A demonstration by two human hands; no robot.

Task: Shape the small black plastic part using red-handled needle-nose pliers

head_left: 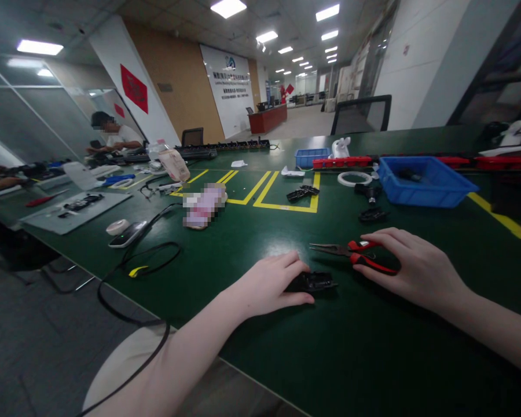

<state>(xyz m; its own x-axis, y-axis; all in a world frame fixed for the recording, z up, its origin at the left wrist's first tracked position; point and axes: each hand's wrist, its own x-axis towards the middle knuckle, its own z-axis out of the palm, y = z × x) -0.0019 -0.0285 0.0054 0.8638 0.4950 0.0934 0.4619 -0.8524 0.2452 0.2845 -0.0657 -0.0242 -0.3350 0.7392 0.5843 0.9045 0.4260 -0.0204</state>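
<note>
My left hand (274, 285) is wrapped round one end of a small black plastic part (319, 281) low over the green table (260, 243). To its right, my right hand (410, 267) grips long-nose pliers (351, 250) with red and black handles. The pliers' thin metal jaws point left, beyond the black part and apart from it. Farther back, near the blue bin, lie another black piece (372, 215) and a black fitting (368, 193). My left palm hides part of the piece it holds.
A blue bin (425, 194) stands at the right, beside a white ring (354, 178) and a red strip (342, 163). Black parts (303, 193) lie inside yellow tape lines. At left are a phone (205, 206), a cable (156, 265) and a grey mat (76, 211). A person (115, 133) sits far left.
</note>
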